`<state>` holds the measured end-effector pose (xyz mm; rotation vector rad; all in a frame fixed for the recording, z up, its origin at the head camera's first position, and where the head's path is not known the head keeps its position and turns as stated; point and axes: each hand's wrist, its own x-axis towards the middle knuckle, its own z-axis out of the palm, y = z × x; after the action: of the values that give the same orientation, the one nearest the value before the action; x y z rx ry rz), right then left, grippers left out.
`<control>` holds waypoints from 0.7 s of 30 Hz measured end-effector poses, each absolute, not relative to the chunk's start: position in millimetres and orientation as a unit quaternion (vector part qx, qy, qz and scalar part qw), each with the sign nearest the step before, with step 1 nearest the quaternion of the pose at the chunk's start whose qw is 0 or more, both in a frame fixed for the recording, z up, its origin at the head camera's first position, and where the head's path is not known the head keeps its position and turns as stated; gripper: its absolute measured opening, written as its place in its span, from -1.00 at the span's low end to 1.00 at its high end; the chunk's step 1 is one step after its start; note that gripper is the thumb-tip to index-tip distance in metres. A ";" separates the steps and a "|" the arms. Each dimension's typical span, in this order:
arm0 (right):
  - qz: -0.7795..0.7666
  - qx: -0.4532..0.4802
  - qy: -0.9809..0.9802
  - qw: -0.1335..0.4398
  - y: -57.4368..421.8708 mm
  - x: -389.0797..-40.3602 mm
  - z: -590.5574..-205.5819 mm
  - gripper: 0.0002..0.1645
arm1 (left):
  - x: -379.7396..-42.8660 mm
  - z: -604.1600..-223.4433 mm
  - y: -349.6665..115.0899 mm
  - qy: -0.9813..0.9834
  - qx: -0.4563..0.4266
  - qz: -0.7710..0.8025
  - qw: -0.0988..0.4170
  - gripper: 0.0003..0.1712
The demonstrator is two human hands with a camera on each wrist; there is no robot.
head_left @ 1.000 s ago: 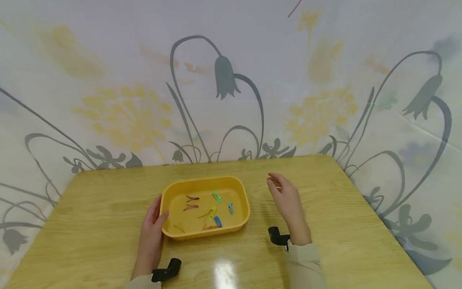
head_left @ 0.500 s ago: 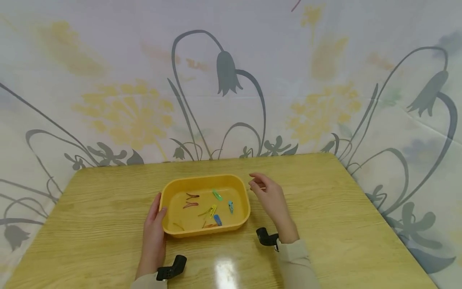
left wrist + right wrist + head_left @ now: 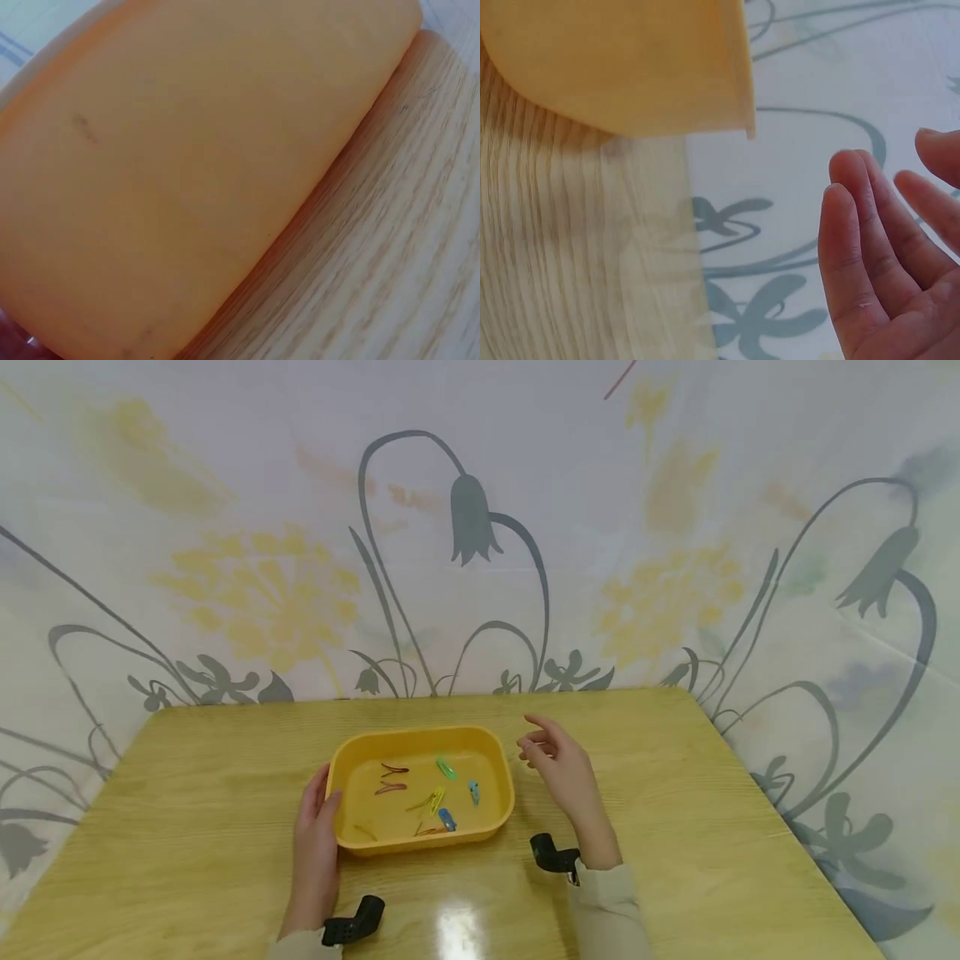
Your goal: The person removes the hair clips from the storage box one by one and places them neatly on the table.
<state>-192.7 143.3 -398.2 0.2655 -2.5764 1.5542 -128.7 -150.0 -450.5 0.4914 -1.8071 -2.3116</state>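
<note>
A yellow plastic tray sits on the table with several small hair clips in it. Among these are a green clip, a light blue one, a darker blue clip, a yellow clip and two spread reddish-brown clips, including the upper clip. My left hand grips the tray's left end, thumb over the rim and fingers outside. Just off the right end hovers my right hand, fingers relaxed and holding nothing. In the right wrist view, its fingers are apart from the tray wall.
The wood-grain table extends on both sides of the tray. Behind it stands a pale wall covering printed with grey and yellow flowers. A black wrist camera juts inward from the right wrist, another camera from the left.
My right hand has moved left, closer to the tray's right end, and has stayed about there over the last half second. The left hand keeps its hold on the tray.
</note>
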 end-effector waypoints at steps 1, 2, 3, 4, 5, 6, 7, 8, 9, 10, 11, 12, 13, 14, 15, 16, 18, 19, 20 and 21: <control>0.518 0.085 -0.850 0.056 145.7 -192.7 -399.7 -0.56 | -127.8 -450.5 -150.5 -0.607 0.166 -0.773 0.083 -0.49; 0.520 0.083 -0.848 0.053 147.5 -192.6 -400.8 -0.56 | -127.2 -450.4 -150.9 -0.607 0.167 -0.772 0.083 -0.49; 0.522 0.082 -0.848 0.051 148.6 -192.4 -401.7 -0.57 | -126.7 -450.5 -151.1 -0.608 0.169 -0.772 0.081 -0.49; 0.523 0.083 -0.847 0.050 148.9 -192.3 -402.1 -0.58 | -126.6 -450.8 -151.0 -0.607 0.168 -0.773 0.081 -0.50; 0.526 0.085 -0.845 0.050 148.5 -192.1 -402.0 -0.58 | -126.9 -451.1 -150.7 -0.607 0.167 -0.773 0.081 -0.50; 0.526 0.086 -0.845 0.051 147.3 -192.1 -401.8 -0.59 | -127.1 -451.5 -150.0 -0.605 0.166 -0.774 0.081 -0.50; 0.527 0.087 -0.844 0.051 144.4 -191.5 -401.7 -0.60 | -127.6 -451.9 -150.4 -0.604 0.165 -0.775 0.081 -0.50; 0.526 0.091 -0.844 0.050 140.9 -190.9 -401.3 -0.61 | -127.9 -452.3 -150.5 -0.604 0.165 -0.775 0.081 -0.50; 0.525 0.097 -0.844 0.049 137.1 -190.1 -400.8 -0.61 | -128.3 -452.9 -150.5 -0.604 0.165 -0.776 0.081 -0.51; 0.525 0.104 -0.844 0.045 132.8 -189.4 -400.4 -0.62 | -128.6 -453.5 -150.5 -0.604 0.166 -0.775 0.082 -0.51; 0.523 0.112 -0.844 0.041 128.7 -188.7 -400.5 -0.61 | -128.9 -453.7 -150.6 -0.605 0.167 -0.774 0.082 -0.51; 0.522 0.119 -0.844 0.035 124.6 -187.9 -400.7 -0.61 | -128.9 -454.2 -150.7 -0.607 0.167 -0.772 0.083 -0.51; 0.523 0.127 -0.843 0.029 120.6 -186.8 -401.0 -0.61 | -129.0 -454.3 -150.9 -0.609 0.168 -0.770 0.084 -0.51; 0.522 0.133 -0.842 0.024 116.8 -185.9 -401.8 -0.60 | -129.0 -454.4 -151.4 -0.612 0.168 -0.768 0.085 -0.51; 0.522 0.136 -0.842 0.018 113.3 -185.0 -403.0 -0.60 | -128.9 -454.3 -151.9 -0.615 0.169 -0.766 0.084 -0.50; 0.518 0.140 -0.844 0.012 110.6 -184.6 -403.1 -0.60 | -129.2 -454.0 -151.7 -0.617 0.170 -0.764 0.084 -0.50; 0.502 0.153 -0.851 0.002 105.7 -183.7 -403.8 -0.59 | -129.3 -453.0 -151.6 -0.622 0.172 -0.760 0.082 -0.49; 0.491 0.161 -0.856 -0.001 103.3 -183.5 -404.2 -0.59 | -129.4 -452.4 -151.7 -0.623 0.172 -0.759 0.081 -0.49; 0.477 0.168 -0.862 -0.004 101.1 -183.4 -405.0 -0.60 | -129.4 -451.8 -151.8 -0.625 0.173 -0.757 0.080 -0.48; 0.464 0.178 -0.868 -0.006 99.1 -183.4 -405.7 -0.61 | -129.5 -451.3 -152.0 -0.627 0.173 -0.755 0.080 -0.48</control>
<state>-183.4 99.1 -405.7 0.5610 -2.7370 1.4616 -129.5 -152.0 -451.3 0.5181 -1.8758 -2.2587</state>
